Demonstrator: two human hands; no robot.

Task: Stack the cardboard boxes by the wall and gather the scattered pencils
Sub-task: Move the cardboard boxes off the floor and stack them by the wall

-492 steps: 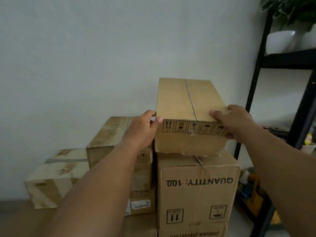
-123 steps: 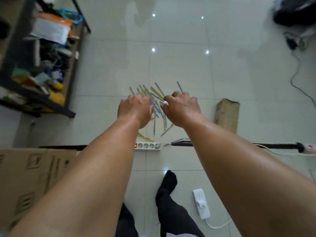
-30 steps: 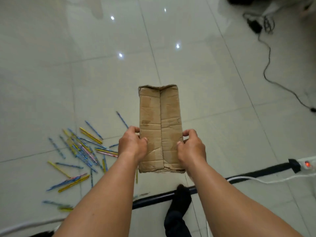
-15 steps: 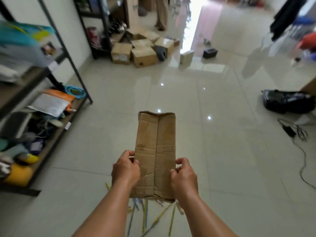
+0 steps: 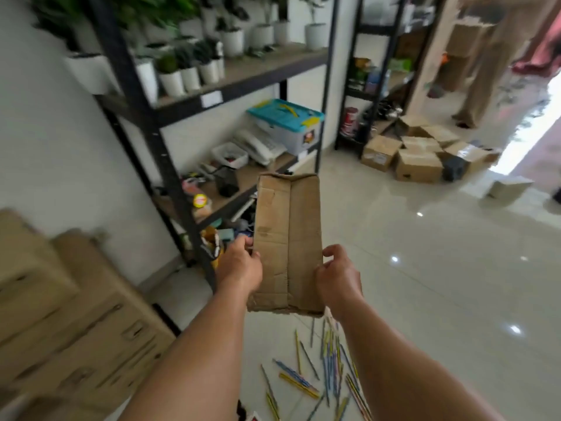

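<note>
Holding a narrow box [image 5: 288, 238] at mid-frame, I have my left hand [image 5: 239, 265] curled round its left edge and my right hand [image 5: 337, 278] curled round its right edge, both near its lower end. The box hangs in the air over the floor [image 5: 440, 268], its long side running away from me. At the lower left of the frame a blurred stack [image 5: 60, 314] of boxes stands against the wall [image 5: 45, 147], so I judge most of the stacking done, with this box yet to join it. At the upper right loose boxes [image 5: 416, 153] sit on the floor, beside a far shelf [image 5: 373, 86]; whether they are part of my job I cannot tell. At the bottom centre pencils [image 5: 328, 369] lie scattered on the floor, just below the box, none of them gathered as far as I can see, so that half is all left to do.
</note>
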